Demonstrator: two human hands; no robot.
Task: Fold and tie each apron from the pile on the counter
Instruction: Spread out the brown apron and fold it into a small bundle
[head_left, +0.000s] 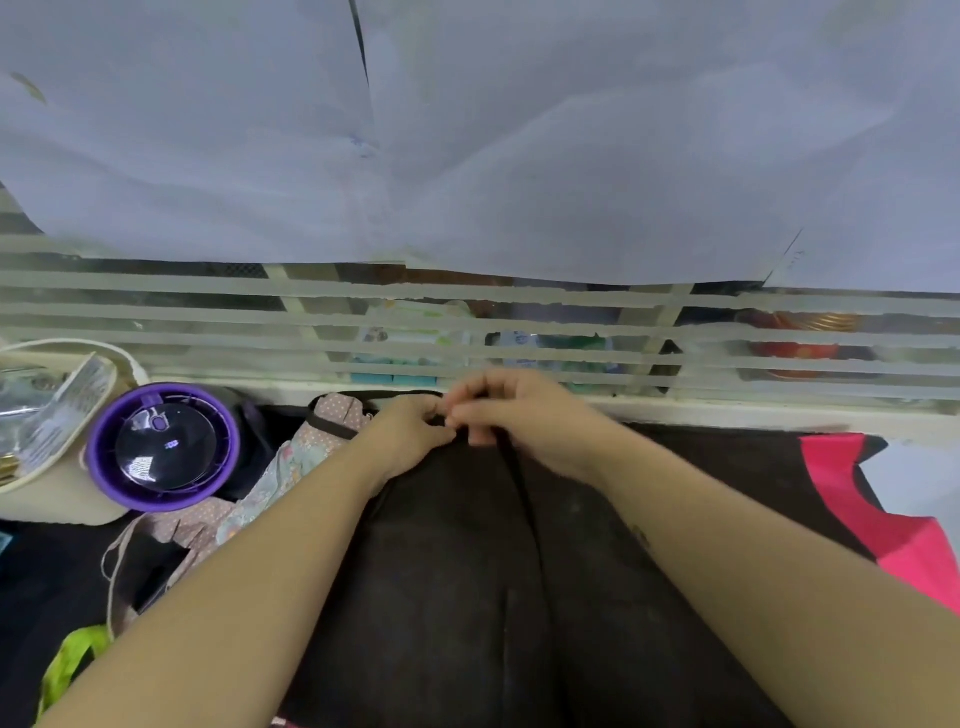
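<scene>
A dark brown apron lies spread over the counter in front of me, with a lengthwise crease down its middle. My left hand and my right hand meet at its far edge, fingers curled and pinching the cloth there. A thin black strap runs left from the hands along the far edge. A folded floral and dotted apron lies to the left, partly under my left forearm. A pink and black apron lies at the right.
A purple-rimmed round lid sits at the left beside a cream basket of packets. A green strap shows at the lower left. Behind the counter a striped glass partition rises, with white paper above it.
</scene>
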